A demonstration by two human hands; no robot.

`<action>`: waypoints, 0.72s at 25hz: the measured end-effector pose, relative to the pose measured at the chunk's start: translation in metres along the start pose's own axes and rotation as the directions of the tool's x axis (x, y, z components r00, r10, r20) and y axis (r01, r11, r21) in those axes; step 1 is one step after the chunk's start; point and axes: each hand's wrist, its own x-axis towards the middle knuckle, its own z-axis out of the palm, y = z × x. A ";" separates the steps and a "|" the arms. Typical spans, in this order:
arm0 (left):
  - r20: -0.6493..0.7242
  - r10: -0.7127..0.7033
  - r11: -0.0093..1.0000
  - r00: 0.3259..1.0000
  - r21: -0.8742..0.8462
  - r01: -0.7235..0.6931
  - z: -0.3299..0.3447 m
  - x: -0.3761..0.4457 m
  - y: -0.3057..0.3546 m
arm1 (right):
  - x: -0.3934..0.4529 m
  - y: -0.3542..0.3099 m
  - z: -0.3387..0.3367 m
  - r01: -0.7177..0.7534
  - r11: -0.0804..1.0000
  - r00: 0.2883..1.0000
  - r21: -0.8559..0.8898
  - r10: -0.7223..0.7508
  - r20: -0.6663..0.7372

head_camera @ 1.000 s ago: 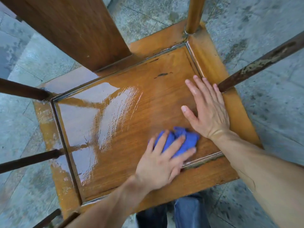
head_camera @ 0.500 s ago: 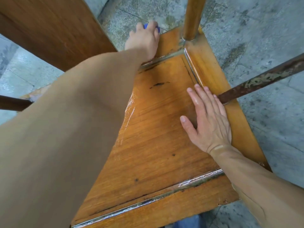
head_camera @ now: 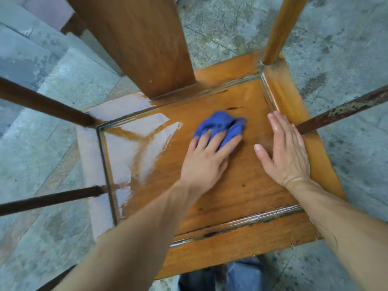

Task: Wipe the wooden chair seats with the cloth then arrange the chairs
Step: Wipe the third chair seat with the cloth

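While the left hand (head_camera: 204,162) presses the bunched blue cloth (head_camera: 220,126) onto the middle of the wooden chair seat (head_camera: 241,196), its fingers spread over the soft wad, the right hand (head_camera: 286,156) lies flat beside it, fingers together. Being limp and light, the cloth likely needs palm pressure; wet streaks at left suggest a slick seat.
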 end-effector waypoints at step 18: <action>0.153 0.522 0.847 0.839 0.019 -0.531 0.034 -0.125 0.080 | 0.031 -0.011 -0.030 -0.208 0.862 0.971 0.461 0.239 -0.009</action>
